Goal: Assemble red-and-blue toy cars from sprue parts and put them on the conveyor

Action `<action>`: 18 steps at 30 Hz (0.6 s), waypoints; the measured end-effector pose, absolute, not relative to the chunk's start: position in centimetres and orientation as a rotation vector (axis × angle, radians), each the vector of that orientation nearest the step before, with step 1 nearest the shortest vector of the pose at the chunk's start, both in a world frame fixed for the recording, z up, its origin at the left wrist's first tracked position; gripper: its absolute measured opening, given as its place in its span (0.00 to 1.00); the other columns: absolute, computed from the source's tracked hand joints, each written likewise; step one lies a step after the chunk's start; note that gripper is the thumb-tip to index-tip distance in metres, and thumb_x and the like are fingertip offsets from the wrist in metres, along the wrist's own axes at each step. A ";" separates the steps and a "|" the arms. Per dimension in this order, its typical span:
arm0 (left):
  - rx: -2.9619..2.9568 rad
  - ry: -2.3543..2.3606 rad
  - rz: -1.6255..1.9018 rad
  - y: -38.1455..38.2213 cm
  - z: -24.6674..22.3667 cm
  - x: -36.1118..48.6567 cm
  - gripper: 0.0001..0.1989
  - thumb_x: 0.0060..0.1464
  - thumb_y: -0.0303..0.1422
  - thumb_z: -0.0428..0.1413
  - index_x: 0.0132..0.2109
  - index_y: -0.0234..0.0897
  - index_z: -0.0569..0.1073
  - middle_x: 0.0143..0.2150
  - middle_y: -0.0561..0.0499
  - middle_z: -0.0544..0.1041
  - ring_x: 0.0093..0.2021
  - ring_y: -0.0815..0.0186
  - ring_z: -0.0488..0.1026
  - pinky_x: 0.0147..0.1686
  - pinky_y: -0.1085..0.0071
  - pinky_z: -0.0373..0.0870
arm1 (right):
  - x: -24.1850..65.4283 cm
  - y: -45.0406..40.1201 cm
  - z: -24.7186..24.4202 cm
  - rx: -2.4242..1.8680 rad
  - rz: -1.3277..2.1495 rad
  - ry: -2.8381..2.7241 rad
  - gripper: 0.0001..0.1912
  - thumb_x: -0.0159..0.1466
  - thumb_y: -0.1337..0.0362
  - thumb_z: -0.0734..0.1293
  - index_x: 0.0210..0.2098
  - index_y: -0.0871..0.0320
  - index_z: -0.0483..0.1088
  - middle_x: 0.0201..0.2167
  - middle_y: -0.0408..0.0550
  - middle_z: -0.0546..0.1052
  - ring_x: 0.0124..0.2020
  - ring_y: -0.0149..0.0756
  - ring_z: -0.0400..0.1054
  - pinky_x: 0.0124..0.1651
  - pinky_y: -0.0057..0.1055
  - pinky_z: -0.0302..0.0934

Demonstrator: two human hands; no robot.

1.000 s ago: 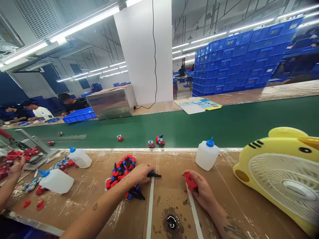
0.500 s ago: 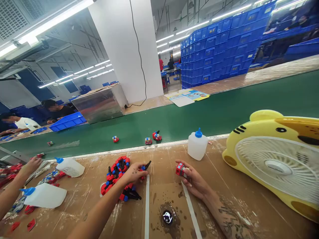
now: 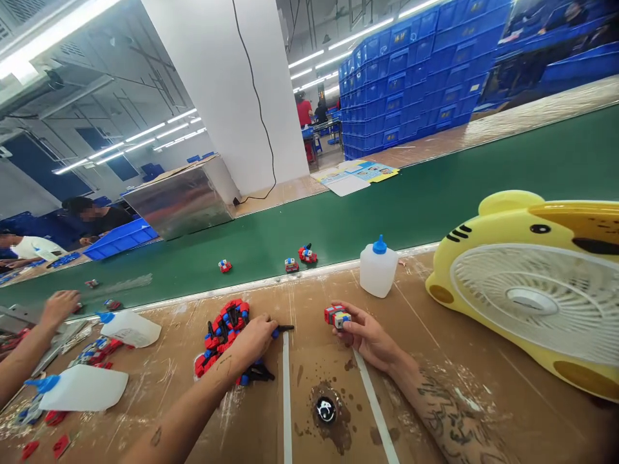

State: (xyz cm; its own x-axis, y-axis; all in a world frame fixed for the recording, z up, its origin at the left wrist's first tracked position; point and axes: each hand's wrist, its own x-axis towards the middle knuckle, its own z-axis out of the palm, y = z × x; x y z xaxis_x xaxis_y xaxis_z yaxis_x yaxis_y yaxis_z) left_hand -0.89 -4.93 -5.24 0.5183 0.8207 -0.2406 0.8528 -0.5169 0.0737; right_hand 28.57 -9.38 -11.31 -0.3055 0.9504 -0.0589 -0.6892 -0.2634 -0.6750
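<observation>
My left hand [image 3: 255,343] is closed around a small toy part with a black barrel [image 3: 286,328] and a bit of blue; the fingers cover the rest. Next to it lies a pile of red, blue and black toy parts [image 3: 229,317], partly hidden by that hand and forearm. Between thumb and fingers, my right hand [image 3: 371,338] grips a small red and grey toy vehicle [image 3: 335,316] with a white and blue end, held above the cardboard. Nearer to me, between two white tape strips, stands a small round dish of dark liquid [image 3: 325,409] amid wet spots.
Past the table edge runs a green conveyor belt [image 3: 261,232] carrying several small toy vehicles [image 3: 291,265]. A white bottle with a blue cap [image 3: 379,270] and a yellow fan [image 3: 527,296] stand right. On the left are two lying bottles [image 3: 84,388] and a co-worker's hand [image 3: 60,306].
The toy vehicle in my right hand has turned and shifted left. The black barrel in my left hand has tipped toward level. Another toy vehicle shows near the co-worker's hand. The camera view shifted slightly.
</observation>
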 end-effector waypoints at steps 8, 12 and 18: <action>2.733 0.668 -0.016 -10.0 0.2 2.5 0.16 0.63 0.28 0.50 0.55 0.45 0.73 0.55 0.45 0.72 0.55 0.60 0.69 0.56 0.66 0.65 | 29.1 -8.8 -12.1 -0.591 1.745 -0.627 0.24 0.53 0.64 0.78 0.49 0.54 0.74 0.39 0.48 0.80 0.30 0.33 0.68 0.29 0.28 0.57; 2.941 0.310 -0.119 -13.9 1.1 4.1 0.16 0.67 0.28 0.46 0.55 0.45 0.72 0.58 0.43 0.71 0.50 0.60 0.72 0.48 0.68 0.69 | 28.9 -8.8 -12.2 -0.600 1.742 -0.624 0.23 0.52 0.65 0.78 0.47 0.55 0.75 0.39 0.47 0.80 0.29 0.31 0.67 0.31 0.29 0.57; 2.974 0.293 -0.066 -14.7 -0.2 4.6 0.11 0.66 0.30 0.50 0.50 0.47 0.74 0.54 0.46 0.74 0.50 0.59 0.72 0.50 0.66 0.67 | 28.8 -8.8 -12.4 -0.623 1.724 -0.647 0.24 0.50 0.65 0.79 0.47 0.54 0.75 0.41 0.48 0.80 0.30 0.31 0.68 0.33 0.29 0.60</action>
State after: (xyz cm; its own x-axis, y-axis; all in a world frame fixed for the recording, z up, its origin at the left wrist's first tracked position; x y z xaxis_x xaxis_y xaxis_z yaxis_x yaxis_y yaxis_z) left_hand 4.56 -14.70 -0.17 0.9799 0.1908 -0.0587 0.1975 -0.9693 0.1465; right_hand 28.76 -8.76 -12.41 -0.2242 0.9714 -0.0780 -0.6800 -0.2133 -0.7015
